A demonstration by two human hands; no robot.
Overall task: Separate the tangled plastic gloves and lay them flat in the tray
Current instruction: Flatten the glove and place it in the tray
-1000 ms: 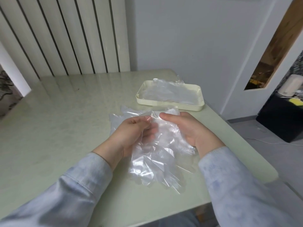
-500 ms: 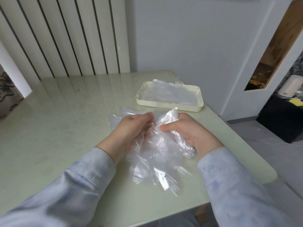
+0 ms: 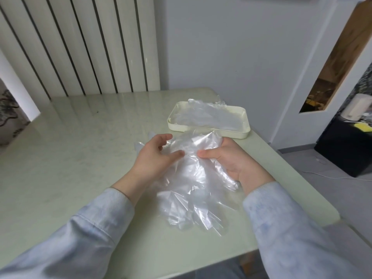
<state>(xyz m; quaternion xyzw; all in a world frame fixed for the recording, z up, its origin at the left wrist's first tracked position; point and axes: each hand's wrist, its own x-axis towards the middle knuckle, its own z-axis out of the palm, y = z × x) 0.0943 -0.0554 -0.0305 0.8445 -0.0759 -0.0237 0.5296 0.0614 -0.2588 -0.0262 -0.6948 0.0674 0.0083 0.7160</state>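
Observation:
A bundle of clear plastic gloves (image 3: 198, 190) hangs between my hands just above the pale green table (image 3: 76, 158). My right hand (image 3: 233, 162) grips its upper part, thumb pressed on the film and fingers curled under the cuff. My left hand (image 3: 154, 158) lies against the bundle's left side with fingers loosely spread, thumb tip touching the plastic. Part of another clear glove (image 3: 140, 146) peeks out on the table behind my left hand. The cream tray (image 3: 174, 125) stands beyond my hands and holds flattened clear gloves (image 3: 209, 115).
The table's right edge (image 3: 298, 178) runs close beside my right arm, and its front edge passes under my sleeves. A white slatted wall panel (image 3: 80, 47) stands behind the table. A black cabinet (image 3: 346, 150) sits on the floor to the right.
My left hand has let go of its pinch and spread its fingers. My right hand has turned the bundle's cuff upward, and the bundle now hangs more to the right.

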